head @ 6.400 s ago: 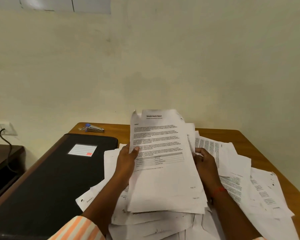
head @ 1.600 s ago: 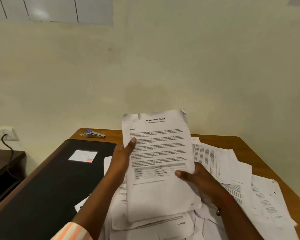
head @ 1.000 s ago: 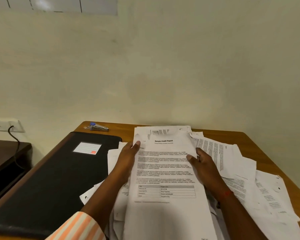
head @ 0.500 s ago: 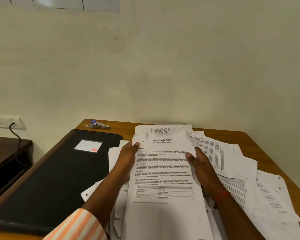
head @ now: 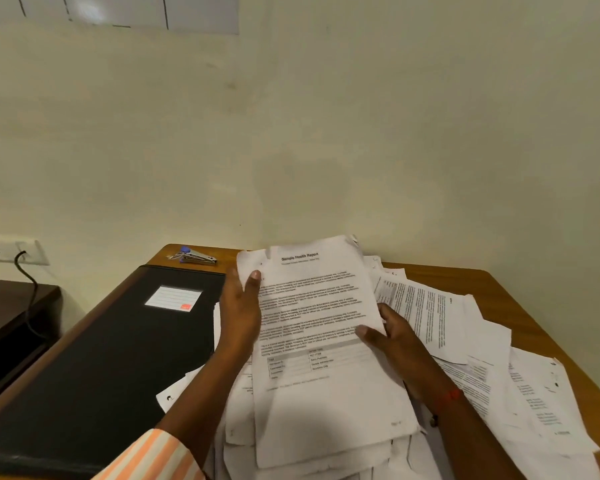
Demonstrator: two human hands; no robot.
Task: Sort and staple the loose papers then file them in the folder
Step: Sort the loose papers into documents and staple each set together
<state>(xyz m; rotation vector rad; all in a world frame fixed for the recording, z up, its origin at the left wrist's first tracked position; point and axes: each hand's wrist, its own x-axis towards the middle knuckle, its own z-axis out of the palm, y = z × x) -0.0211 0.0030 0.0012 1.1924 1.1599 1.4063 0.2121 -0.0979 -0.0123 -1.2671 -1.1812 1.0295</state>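
I hold a sheaf of printed sheets (head: 319,327) headed "Sample Health Report", tilted up above the pile at the table's middle. My left hand (head: 239,306) grips its left edge, thumb on the front near the top corner. My right hand (head: 385,332) grips the right edge lower down, thumb on the page. Loose papers (head: 465,348) lie scattered under and to the right of the sheaf. A closed black folder (head: 118,348) with a white label lies flat on the left. A small metal stapler (head: 196,258) with a blue end sits at the far left corner.
The wooden table (head: 520,299) ends against a pale wall behind and drops off at the right. A dark side table (head: 11,306) stands lower at the left, below a wall socket (head: 11,251) with a black cable.
The sheaf lay nearly flat on the pile half a second ago; both hands have lifted its top edge up. My right hand slid lower along the right edge.
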